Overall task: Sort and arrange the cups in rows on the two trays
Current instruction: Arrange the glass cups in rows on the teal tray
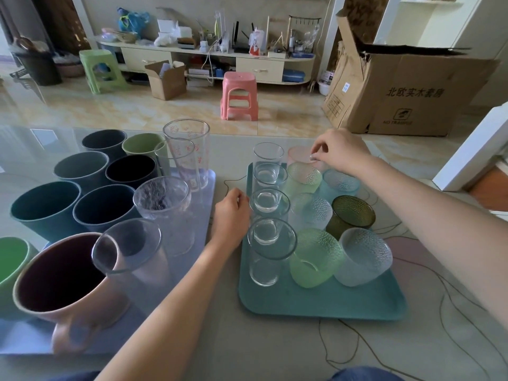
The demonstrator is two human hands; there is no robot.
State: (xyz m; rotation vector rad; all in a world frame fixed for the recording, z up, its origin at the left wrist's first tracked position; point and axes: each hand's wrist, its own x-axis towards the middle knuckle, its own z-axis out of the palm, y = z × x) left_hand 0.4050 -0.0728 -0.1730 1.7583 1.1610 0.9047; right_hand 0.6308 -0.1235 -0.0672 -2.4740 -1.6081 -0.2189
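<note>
Presently: right hand [339, 152] grip pinching pink cup [299, 155] rim on teal tray [316, 303]; left hand [231, 215] grip curled, seemingly empty.

A pink stool [238, 96] is standing on the tiled floor [110, 108], with a green stool [99, 70] sitting further left. A small open carton [167, 79] is resting between them, and a large cardboard box [406, 92] is leaning at the right. What may be routers are crowding the low cabinet [206, 55].
</note>
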